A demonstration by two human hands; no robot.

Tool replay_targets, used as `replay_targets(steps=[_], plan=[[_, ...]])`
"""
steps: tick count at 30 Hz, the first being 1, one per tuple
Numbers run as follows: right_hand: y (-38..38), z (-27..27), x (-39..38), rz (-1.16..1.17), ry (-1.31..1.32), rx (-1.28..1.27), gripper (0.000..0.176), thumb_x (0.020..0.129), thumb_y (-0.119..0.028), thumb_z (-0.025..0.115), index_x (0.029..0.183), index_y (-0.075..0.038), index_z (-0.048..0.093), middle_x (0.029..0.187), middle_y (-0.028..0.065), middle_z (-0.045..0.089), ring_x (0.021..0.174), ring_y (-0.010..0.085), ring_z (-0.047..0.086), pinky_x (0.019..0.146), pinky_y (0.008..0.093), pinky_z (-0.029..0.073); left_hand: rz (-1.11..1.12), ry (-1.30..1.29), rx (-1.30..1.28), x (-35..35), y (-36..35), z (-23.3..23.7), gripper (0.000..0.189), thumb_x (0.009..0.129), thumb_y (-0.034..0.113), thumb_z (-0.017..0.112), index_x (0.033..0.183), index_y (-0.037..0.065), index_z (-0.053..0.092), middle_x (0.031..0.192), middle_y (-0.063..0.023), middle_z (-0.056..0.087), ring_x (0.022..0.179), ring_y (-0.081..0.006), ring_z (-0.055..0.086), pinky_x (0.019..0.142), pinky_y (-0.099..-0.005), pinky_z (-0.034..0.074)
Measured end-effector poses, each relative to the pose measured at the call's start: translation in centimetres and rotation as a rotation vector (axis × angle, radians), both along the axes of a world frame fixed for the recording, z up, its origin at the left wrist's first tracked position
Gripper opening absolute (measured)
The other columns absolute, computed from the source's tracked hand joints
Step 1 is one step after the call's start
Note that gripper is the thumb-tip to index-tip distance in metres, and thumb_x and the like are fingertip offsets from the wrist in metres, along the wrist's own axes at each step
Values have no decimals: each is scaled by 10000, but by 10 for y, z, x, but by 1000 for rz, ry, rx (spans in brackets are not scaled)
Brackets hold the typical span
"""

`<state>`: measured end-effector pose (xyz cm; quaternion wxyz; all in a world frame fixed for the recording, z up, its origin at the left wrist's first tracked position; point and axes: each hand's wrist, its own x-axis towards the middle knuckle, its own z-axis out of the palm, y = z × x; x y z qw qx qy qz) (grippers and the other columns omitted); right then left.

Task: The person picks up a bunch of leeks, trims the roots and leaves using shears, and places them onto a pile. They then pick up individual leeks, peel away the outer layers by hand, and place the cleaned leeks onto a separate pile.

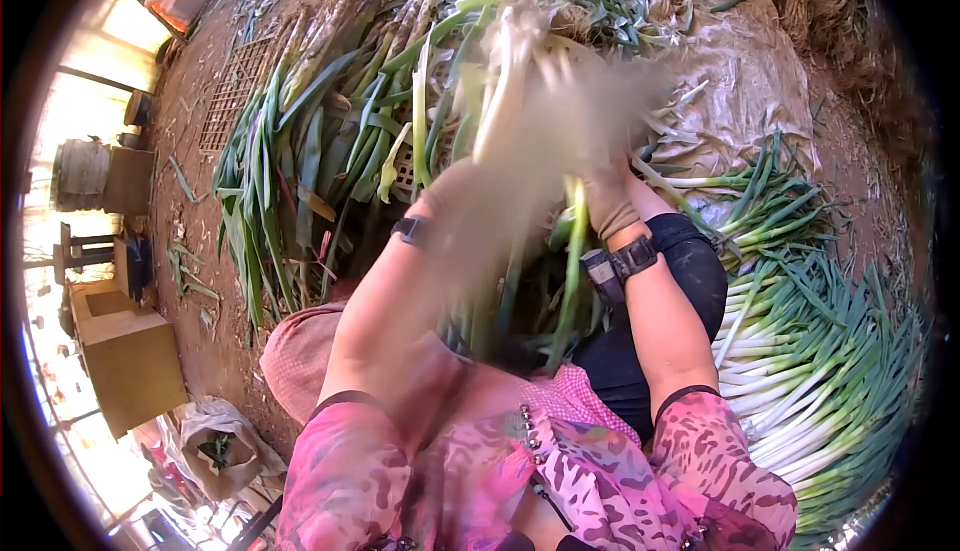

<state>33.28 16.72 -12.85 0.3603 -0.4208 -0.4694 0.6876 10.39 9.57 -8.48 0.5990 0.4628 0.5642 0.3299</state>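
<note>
A hazy smear across the middle of the head view covers most of both hands. My left hand (452, 187), with a dark band at the wrist, is beside pale stalks of green onions (500, 91); its fingers are hidden in the haze. My right hand (604, 196) wears a brownish glove, and a watch-like device sits on that wrist. It appears closed around green onions, whose pale roots point away from me and whose green leaves (572, 281) hang down toward my lap. Untrimmed green onions (330, 131) with long dark leaves lie in a heap just beyond my left hand.
Cleaned green onions (790, 381) with white stems lie in a fanned pile at my right. A crumpled plastic sheet (750, 71) covers ground at the far right. A crate (235, 91), a wooden box (125, 361) and an open sack (225, 451) are on the left.
</note>
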Motion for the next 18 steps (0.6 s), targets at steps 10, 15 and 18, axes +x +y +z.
replay_targets(steps=[10,15,18], plan=[[-24,1,-16,57,57,-175,364,845,-283,799,1053,-7,685,879,52,693,737,130,658,670,261,530,-152,197,-131,20,-10,-8,504,892,416,712,1158,-12,694,1018,-92,730,900,-148,665,815,-310,533],[-28,35,-21,90,101,-132,368,850,-273,796,1073,3,697,923,50,701,775,122,658,684,255,530,58,703,33,10,-6,-34,474,899,370,687,1184,-8,665,1050,-151,743,968,-200,705,852,-311,540],[-33,41,-33,123,29,76,418,845,-280,801,1131,0,681,964,42,689,836,112,623,758,265,512,112,409,20,22,-17,-29,443,927,375,613,1172,8,655,1078,-121,722,962,-195,680,876,-333,530]])
